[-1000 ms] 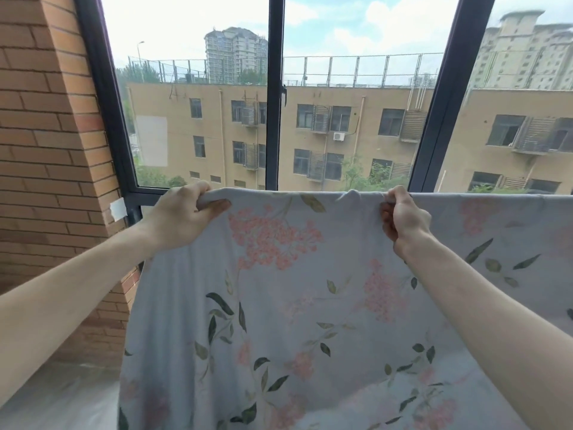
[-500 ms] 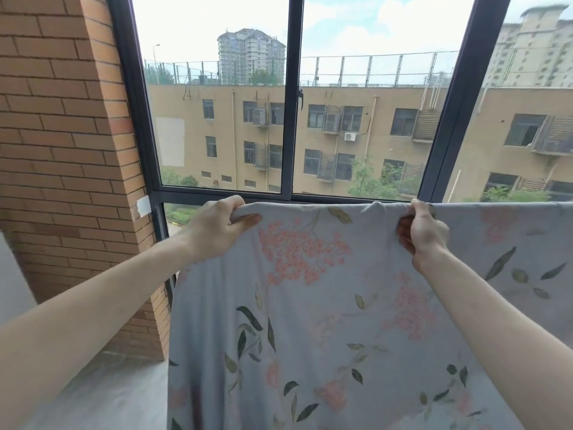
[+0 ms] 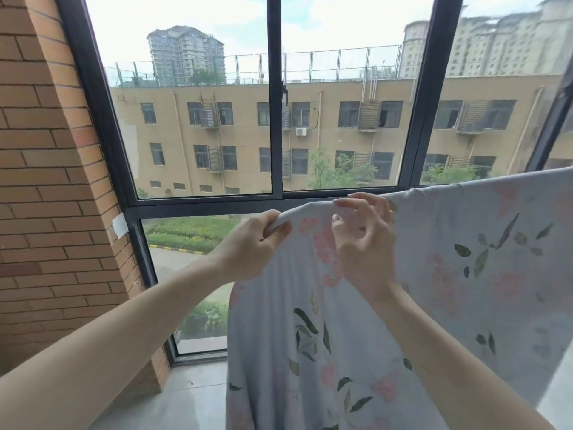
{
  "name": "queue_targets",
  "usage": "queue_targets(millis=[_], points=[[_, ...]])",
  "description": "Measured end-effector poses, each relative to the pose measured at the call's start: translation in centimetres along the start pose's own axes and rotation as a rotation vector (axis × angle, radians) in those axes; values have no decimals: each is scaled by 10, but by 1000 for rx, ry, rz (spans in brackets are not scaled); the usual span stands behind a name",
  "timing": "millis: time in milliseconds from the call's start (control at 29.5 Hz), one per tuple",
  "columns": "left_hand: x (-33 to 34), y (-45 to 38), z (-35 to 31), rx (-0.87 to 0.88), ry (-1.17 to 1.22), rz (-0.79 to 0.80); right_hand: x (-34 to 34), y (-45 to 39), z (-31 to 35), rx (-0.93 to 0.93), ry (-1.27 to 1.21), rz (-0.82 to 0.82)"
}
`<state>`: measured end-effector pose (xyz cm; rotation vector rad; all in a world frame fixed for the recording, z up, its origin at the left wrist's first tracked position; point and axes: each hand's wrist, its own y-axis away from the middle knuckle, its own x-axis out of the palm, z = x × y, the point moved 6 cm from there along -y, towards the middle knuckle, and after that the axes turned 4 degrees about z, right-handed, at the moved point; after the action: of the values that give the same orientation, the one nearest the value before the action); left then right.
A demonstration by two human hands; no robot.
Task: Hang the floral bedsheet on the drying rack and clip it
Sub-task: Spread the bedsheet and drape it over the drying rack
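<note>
Floral bedsheet (image 3: 434, 274) hangs up. Left hand (image 3: 248, 246) grip clamped on edge; right hand (image 3: 366, 240) fingers apart. No clips yet.

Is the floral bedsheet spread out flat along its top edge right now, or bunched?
Bunched at the left end: the floral bedsheet gathers into vertical folds below the left hand gripping its top edge; rightward it lies flatter.
</note>
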<state>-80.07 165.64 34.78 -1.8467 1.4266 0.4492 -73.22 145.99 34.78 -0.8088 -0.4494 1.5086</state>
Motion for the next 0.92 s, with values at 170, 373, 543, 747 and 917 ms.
queue_targets(millis=[170,373,543,747,917], points=[[-10,5,24,97,-16,57,39,4,27,-37,309,20],[-9,1,46,224,78,191,67,-4,44,37,512,144],[3,-13,111,92,335,213,70,-4,38,23,562,105],[18,-18,178,-70,400,353,79,2,42,50,570,68],[68,-29,230,-199,402,663,84,4,51,124,609,14]])
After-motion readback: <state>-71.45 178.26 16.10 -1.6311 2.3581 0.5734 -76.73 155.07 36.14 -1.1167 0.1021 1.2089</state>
